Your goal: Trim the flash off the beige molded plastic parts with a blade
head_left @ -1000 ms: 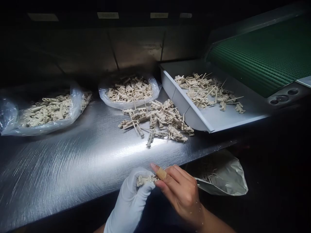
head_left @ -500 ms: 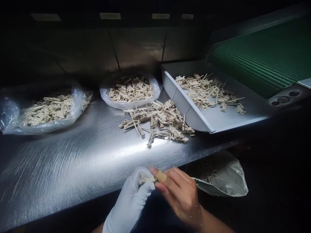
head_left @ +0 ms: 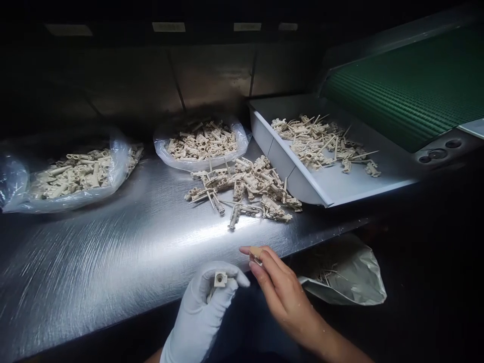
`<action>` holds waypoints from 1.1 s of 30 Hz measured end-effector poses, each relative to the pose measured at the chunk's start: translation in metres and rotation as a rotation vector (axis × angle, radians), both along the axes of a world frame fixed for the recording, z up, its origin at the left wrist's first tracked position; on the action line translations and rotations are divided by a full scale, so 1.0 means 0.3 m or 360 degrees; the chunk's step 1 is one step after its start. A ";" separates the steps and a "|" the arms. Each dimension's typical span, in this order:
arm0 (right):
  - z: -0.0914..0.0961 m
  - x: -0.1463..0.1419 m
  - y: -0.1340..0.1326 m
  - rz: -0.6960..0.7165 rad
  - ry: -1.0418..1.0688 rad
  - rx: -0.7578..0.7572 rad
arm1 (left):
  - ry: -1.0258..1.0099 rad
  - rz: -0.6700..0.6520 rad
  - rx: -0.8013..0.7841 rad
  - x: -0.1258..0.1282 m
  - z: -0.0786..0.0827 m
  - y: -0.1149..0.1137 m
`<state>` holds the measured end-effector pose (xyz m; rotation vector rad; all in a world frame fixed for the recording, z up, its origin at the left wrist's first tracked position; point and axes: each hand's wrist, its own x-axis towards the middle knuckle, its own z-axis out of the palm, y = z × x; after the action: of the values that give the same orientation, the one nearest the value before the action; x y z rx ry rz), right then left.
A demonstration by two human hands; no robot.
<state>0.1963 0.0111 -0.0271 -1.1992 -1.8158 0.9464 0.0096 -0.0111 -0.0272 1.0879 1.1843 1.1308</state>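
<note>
My left hand (head_left: pixel 200 312), in a white glove, is shut on a small beige moulded plastic part (head_left: pixel 220 279), whose square end with a round hole faces up. My right hand (head_left: pixel 283 295) is bare, with a tan plaster on one finger (head_left: pixel 256 253). Its thumb and fingertips are close together a little apart from the left hand, and I cannot tell whether they pinch anything. A loose pile of beige moulded parts with thin runners (head_left: pixel 242 191) lies on the brushed steel table (head_left: pixel 113 237) beyond my hands.
Two clear plastic bags of beige parts (head_left: pixel 200 164) (head_left: pixel 75 201) rest at the table's back. To the right, a grey sloped tray (head_left: pixel 363 184) holds more parts. A green ribbed conveyor belt (head_left: pixel 404 85) rises behind it, and a silver foil bag (head_left: pixel 351 282) sits below the table's front edge.
My right hand has moved up and to the right, away from the left hand. The part in my left hand has turned, now showing its square end.
</note>
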 end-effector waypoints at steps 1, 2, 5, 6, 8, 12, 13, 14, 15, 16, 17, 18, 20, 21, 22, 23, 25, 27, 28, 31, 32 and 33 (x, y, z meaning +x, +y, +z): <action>0.019 0.011 0.005 0.0044 -0.0089 0.0162 | 0.0074 -0.0020 0.0027 -0.005 0.003 -0.001; 0.043 0.021 0.011 0.0092 -0.0178 0.0325 | 0.0159 -0.0053 0.0078 -0.011 0.006 -0.001; 0.130 0.044 0.027 0.0155 -0.0545 0.0720 | 0.0401 -0.0250 0.0288 -0.031 0.015 0.007; 0.159 0.047 0.031 0.0144 -0.0662 0.0815 | 0.0459 -0.0311 0.0351 -0.036 0.018 0.011; 0.210 0.046 0.036 0.0123 -0.0848 0.0983 | 0.0562 -0.0349 0.0434 -0.043 0.025 0.016; 0.282 0.032 0.035 0.0123 -0.1101 0.1241 | 0.0740 -0.0210 0.0479 -0.041 0.044 0.018; 0.296 0.027 0.034 0.0144 -0.1146 0.1264 | 0.0764 -0.0190 0.0480 -0.040 0.050 0.018; 0.309 0.022 0.032 0.0168 -0.1186 0.1278 | 0.0779 -0.0177 0.0484 -0.038 0.055 0.018; 0.321 0.018 0.030 0.0195 -0.1220 0.1287 | 0.0789 -0.0172 0.0492 -0.036 0.060 0.019; 0.331 0.013 0.028 0.0218 -0.1247 0.1296 | 0.0799 -0.0166 0.0499 -0.035 0.064 0.020; 0.339 0.008 0.027 0.0232 -0.1265 0.1312 | 0.0809 -0.0156 0.0506 -0.033 0.066 0.021; 0.344 0.005 0.026 0.0236 -0.1272 0.1328 | 0.0816 -0.0143 0.0513 -0.032 0.067 0.022; 0.346 0.001 0.026 0.0225 -0.1254 0.1331 | 0.0824 -0.0108 0.0527 -0.030 0.060 0.022; 0.344 0.002 0.027 0.0220 -0.1230 0.1307 | 0.0827 -0.0073 0.0537 -0.029 0.053 0.020; 0.339 0.004 0.029 0.0222 -0.1199 0.1262 | 0.0828 -0.0035 0.0548 -0.029 0.044 0.017; 0.333 0.007 0.030 0.0229 -0.1163 0.1202 | 0.0829 0.0004 0.0558 -0.028 0.033 0.012; 0.319 0.015 0.033 0.0227 -0.1087 0.1088 | 0.0829 0.0091 0.0578 -0.027 0.009 0.000; 0.306 0.022 0.034 0.0205 -0.1022 0.1025 | 0.0805 0.0186 0.0601 -0.024 -0.009 -0.014; 0.300 0.025 0.033 0.0186 -0.0994 0.1008 | 0.0787 0.0227 0.0610 -0.022 -0.014 -0.020; 0.277 0.033 0.031 0.0153 -0.0863 0.0951 | 0.0728 0.0284 0.0631 -0.016 -0.014 -0.029; 0.266 0.036 0.030 0.0124 -0.0777 0.0930 | 0.0711 0.0273 0.0631 -0.016 -0.011 -0.028; 0.253 0.038 0.029 0.0083 -0.0672 0.0909 | 0.0683 0.0248 0.0623 -0.016 -0.008 -0.026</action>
<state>0.2077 0.0199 0.0488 -1.0283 -2.2477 0.1593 0.0047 -0.0188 -0.0295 1.6190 1.4320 1.3264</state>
